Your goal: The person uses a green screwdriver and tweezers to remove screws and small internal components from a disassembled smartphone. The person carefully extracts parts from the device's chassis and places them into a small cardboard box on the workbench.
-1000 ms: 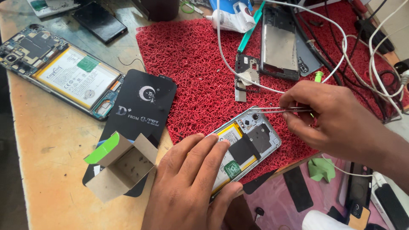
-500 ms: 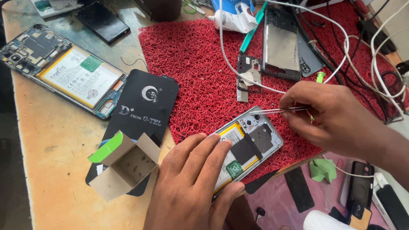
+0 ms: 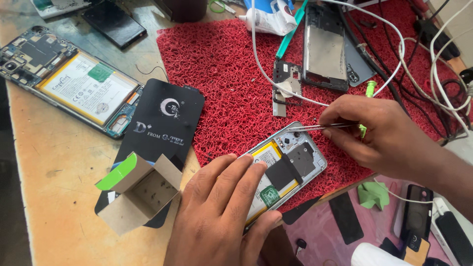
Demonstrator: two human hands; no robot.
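- Head view, the only one I have: my left hand [image 3: 224,212] lies flat on the lower half of the opened phone [image 3: 286,167], fingers spread and pressing down, not wrapped around anything.
- My right hand [image 3: 379,135] has its fingers pinched together on a pair of tweezers [image 3: 318,127]; their tips sit at the top edge of the phone, near the camera corner.
- The phone lies face down at the near edge of the red mat [image 3: 226,64], half under my left hand.
- Done, as I judge it: the back cover is off, with the yellow battery and a black strip across it laid bare.
- Left, as I judge it: whatever small part the tweezers are after at the top edge is not yet out. I cannot tell if the tips hold anything.
- Count of opened phones: two. The second phone [image 3: 69,81] lies on the wooden table at the far left, battery showing.
- One bare phone frame [image 3: 325,47] lies further up the mat, with one small metal plate [image 3: 287,81] beside it.
- One black card sleeve [image 3: 165,123] and one open cardboard box [image 3: 138,192] with a green flap lie left of the mat.
- Several white cables [image 3: 394,54] cross the mat; too tangled to count.
- One tube [image 3: 268,17] lies at the top edge.
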